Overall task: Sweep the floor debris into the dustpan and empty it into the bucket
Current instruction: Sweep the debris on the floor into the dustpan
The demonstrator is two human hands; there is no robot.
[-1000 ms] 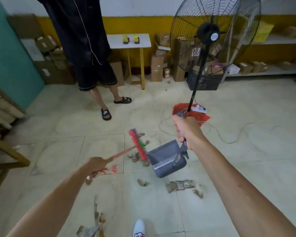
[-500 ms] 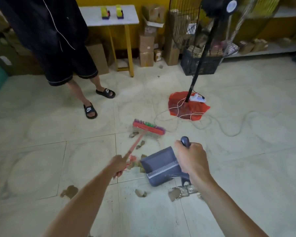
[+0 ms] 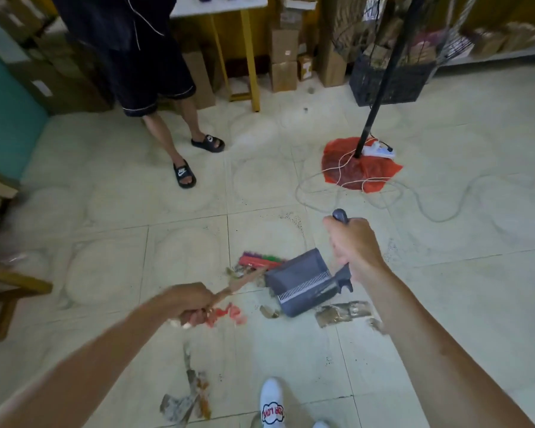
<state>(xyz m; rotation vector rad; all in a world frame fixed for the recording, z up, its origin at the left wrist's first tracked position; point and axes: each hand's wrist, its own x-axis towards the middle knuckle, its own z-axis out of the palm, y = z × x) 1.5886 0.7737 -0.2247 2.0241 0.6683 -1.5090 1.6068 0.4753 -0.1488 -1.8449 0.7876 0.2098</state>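
Note:
My left hand [image 3: 189, 304] grips the pink handle of a red broom [image 3: 258, 262], whose head rests on the floor against the mouth of a grey dustpan [image 3: 300, 281]. My right hand [image 3: 354, 245] is closed around the dustpan's upright grey handle. Torn cardboard scraps [image 3: 342, 313] lie just right of and behind the pan, one small piece [image 3: 267, 312] sits by its near edge, and some debris [image 3: 240, 273] is bunched under the broom head. More scraps [image 3: 186, 400] lie near my white shoe [image 3: 272, 403]. No bucket is visible.
A person in black shorts and slides [image 3: 184, 173] stands at the upper left. A fan pole stands on a red base [image 3: 360, 168] with a power strip and trailing cable [image 3: 430, 208]. A yellow-legged table [image 3: 250, 57], boxes and a black crate [image 3: 386, 81] line the wall. Wooden furniture [image 3: 10, 285] sits left.
The broom head has swept back toward the dustpan mouth, pushing debris with it. The camera view has tilted further down and both hands have come closer to me.

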